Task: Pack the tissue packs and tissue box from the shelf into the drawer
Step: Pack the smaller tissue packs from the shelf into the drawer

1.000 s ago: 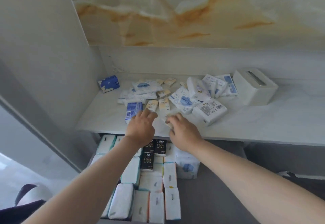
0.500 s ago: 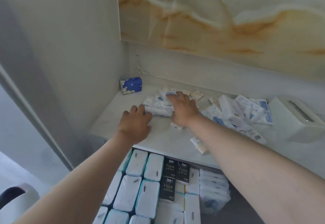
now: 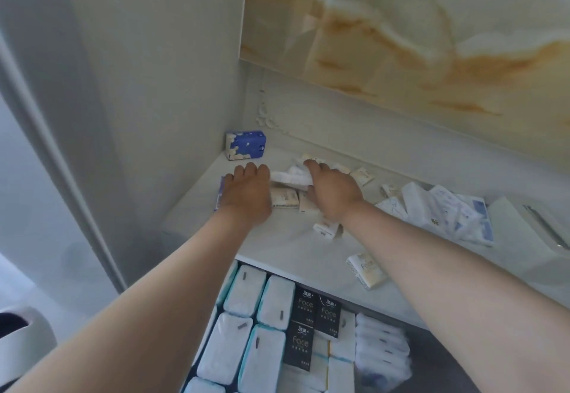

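Observation:
Small tissue packs lie scattered on the white shelf (image 3: 277,247). My left hand (image 3: 246,195) rests palm down at the shelf's left, covering a blue pack (image 3: 219,195) of which only an edge shows. My right hand (image 3: 334,192) reaches beside it, and its fingers and thumb close on white tissue packs (image 3: 288,178) lying between the two hands. Cream packs (image 3: 285,198) sit under both hands. A blue patterned pack (image 3: 246,144) stands in the back corner. The white tissue box (image 3: 530,226) is at the far right. The open drawer (image 3: 456,371) below holds several rows of packs (image 3: 246,294).
A heap of white-and-blue packs (image 3: 447,210) lies between my right arm and the tissue box. Loose cream packs (image 3: 367,269) sit near the shelf's front edge. Black packs (image 3: 330,315) fill the drawer's middle. A grey wall bounds the shelf on the left.
Both hands have moved from the shelf's front to the pile at the back left. My right hand now closes on the white packs. The view has swung left and closer.

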The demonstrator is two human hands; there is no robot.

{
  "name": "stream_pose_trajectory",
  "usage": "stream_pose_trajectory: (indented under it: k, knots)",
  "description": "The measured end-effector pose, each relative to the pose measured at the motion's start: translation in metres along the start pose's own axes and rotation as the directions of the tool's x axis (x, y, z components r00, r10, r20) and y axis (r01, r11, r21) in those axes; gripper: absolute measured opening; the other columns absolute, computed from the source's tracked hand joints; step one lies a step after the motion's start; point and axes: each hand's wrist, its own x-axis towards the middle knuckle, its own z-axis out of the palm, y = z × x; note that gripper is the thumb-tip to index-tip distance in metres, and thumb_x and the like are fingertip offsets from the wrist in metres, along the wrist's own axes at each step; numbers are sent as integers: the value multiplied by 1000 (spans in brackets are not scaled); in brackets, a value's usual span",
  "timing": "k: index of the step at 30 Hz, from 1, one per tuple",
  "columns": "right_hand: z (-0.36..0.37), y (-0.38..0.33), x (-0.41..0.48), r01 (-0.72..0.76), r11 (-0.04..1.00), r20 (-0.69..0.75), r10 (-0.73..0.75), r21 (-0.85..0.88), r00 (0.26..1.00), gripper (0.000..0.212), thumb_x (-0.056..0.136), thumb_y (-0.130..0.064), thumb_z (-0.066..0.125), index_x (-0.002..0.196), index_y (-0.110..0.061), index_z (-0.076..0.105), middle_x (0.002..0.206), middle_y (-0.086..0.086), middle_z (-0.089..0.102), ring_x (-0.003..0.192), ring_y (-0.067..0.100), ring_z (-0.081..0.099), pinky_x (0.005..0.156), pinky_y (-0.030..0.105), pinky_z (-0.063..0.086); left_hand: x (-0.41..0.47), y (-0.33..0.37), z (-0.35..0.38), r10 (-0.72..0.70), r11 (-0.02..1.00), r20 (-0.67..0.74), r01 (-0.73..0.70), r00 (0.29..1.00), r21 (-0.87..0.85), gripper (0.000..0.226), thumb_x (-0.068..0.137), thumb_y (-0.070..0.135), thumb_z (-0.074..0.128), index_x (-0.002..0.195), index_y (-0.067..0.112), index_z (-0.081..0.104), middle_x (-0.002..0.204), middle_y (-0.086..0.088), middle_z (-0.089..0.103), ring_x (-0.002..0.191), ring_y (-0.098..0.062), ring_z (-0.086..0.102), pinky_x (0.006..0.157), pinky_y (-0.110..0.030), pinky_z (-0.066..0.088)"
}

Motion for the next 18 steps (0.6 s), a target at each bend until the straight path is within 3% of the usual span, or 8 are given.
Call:
stream_pose_trajectory:
  k: [4, 6, 8, 10, 13, 15, 18]
  knots:
    - [-21, 11, -11, 27, 997, -140, -18, 69, 990, 59, 95, -17, 53, 150, -15, 33, 136, 14, 52, 107, 35, 56, 73, 39, 43, -6, 12, -4, 30, 905, -149, -90, 988, -415, 76, 79, 10, 71, 141, 20, 30, 140, -7, 39, 120, -29, 44, 95, -44, 43]
    - [-35, 13, -23, 68, 990, -210, -41, 121, 977, 57, 94, -17, 55, 148, -15, 38, 134, 13, 55, 106, 35, 58, 75, 39, 46, -11, 18, -10, 43, 839, -187, -137, 981, -526, 86, 80, 5, 70, 149, 25, 22, 149, -4, 34, 128, -26, 40, 98, -43, 44]
    - [-52, 11, -40, 108, 977, -256, -59, 182, 965, 55, 93, -18, 55, 146, -16, 41, 129, 11, 59, 103, 34, 60, 73, 39, 48, -17, 26, -18, 57, 811, -196, -160, 979, -563, 78, 85, 8, 67, 148, 28, 27, 147, -2, 39, 129, -23, 41, 98, -38, 44]
    - [-68, 8, -62, 112, 957, -273, -36, 269, 961, 54, 93, -21, 56, 144, -18, 43, 123, 7, 62, 98, 31, 61, 70, 37, 46, -28, 33, -28, 42, 778, -221, -171, 974, -605, 54, 90, 16, 66, 137, 29, 42, 128, 3, 56, 114, -18, 53, 87, -31, 46]
    - [-82, 1, -108, 22, 896, -229, 90, 444, 969, 52, 92, -26, 59, 143, -28, 45, 104, -6, 63, 87, 21, 58, 67, 29, 33, -51, 44, -43, 43, 747, -206, -168, 978, -643, 30, 89, 23, 66, 116, 29, 55, 104, 11, 63, 95, -15, 60, 74, -28, 45]
    - [-84, 0, -141, -50, 840, -159, 160, 540, 974, 51, 92, -27, 60, 140, -32, 45, 81, -15, 54, 73, 14, 51, 61, 27, 33, -69, 52, -48, 113, 769, -152, -184, 982, -612, 25, 87, 26, 67, 108, 32, 56, 100, 10, 65, 91, -16, 61, 75, -32, 49]
    - [-78, 3, -185, -128, 755, -45, 205, 643, 978, 48, 92, -27, 60, 138, -32, 45, 64, -12, 46, 55, 4, 44, 52, 18, 31, -101, 67, -52, 218, 819, -41, -206, 975, -535, 25, 86, 31, 69, 108, 32, 57, 101, 9, 64, 90, -15, 59, 74, -29, 47]
